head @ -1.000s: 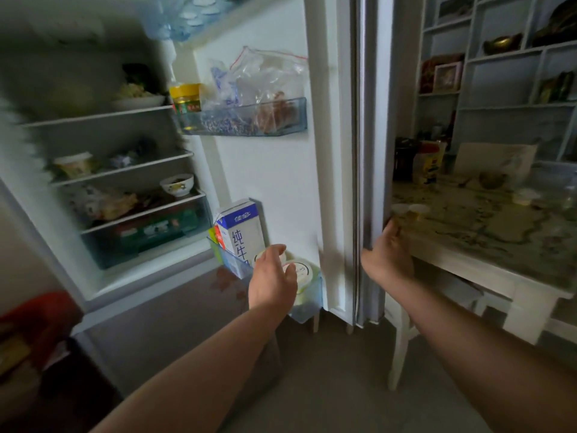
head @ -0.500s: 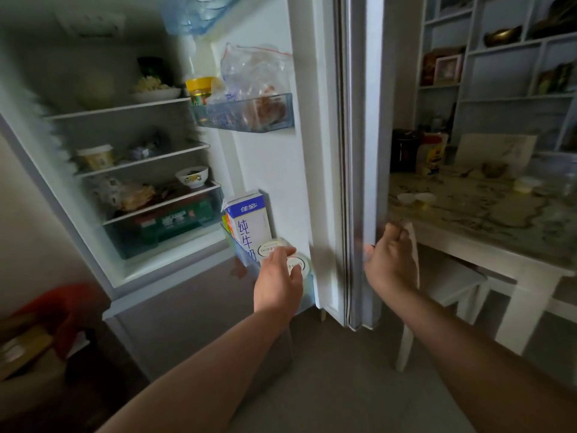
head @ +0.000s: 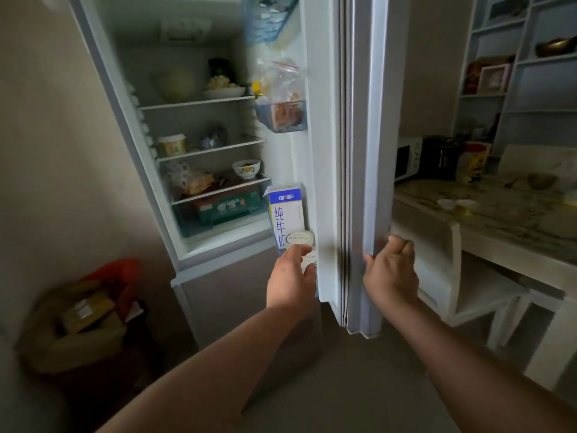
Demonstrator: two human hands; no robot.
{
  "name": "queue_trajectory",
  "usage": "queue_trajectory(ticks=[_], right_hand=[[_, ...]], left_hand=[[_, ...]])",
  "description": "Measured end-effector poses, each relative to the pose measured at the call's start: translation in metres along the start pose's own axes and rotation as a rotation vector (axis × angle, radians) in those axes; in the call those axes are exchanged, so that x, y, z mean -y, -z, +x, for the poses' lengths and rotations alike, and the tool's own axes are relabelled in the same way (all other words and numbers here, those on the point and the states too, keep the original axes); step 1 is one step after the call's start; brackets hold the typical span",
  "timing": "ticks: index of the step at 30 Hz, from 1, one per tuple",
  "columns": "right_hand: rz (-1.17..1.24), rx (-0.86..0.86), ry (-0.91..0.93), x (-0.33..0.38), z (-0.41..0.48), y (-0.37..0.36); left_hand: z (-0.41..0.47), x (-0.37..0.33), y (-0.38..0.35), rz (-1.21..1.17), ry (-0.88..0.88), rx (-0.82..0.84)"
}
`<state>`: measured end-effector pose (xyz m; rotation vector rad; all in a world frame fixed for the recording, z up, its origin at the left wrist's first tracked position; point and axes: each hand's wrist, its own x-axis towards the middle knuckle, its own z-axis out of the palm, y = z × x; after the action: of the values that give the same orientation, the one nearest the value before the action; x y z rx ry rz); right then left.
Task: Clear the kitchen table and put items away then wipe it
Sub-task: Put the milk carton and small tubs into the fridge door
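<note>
Head view. Item: lidded tub [head: 309, 261], low in the fridge door [head: 324, 151], just beside a milk carton [head: 286, 214], with a second tub [head: 300, 238] just above it in view. It is probably stowed here as cold goods off the desk [head: 530, 226].
Left hand [head: 292, 278]: grip part closed, fingers and thumb curled round the lidded tub. Blur hides whether the tub is yet set down.
Right hand [head: 390, 271]: grip wrapped on the door's outer edge, likely holding it ajar for access.
</note>
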<state>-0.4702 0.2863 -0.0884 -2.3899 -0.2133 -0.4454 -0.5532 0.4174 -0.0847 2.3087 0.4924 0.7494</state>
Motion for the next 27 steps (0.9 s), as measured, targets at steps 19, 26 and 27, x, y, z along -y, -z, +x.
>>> queue_trajectory(ticks=[19, 26, 27], right_hand=[[0.005, 0.273, 0.18, 0.098, -0.093, -0.055], [0.069, 0.385, 0.345, 0.125, -0.072, -0.067], [0.108, 0.41, 0.336, 0.126, -0.063, -0.074]], left_hand=[[-0.035, 0.079, 0.103, 0.1, 0.252, -0.098], [0.001, 0.08, 0.108, 0.117, 0.285, -0.074], [0.006, 0.079, 0.107, 0.098, 0.269, -0.086]])
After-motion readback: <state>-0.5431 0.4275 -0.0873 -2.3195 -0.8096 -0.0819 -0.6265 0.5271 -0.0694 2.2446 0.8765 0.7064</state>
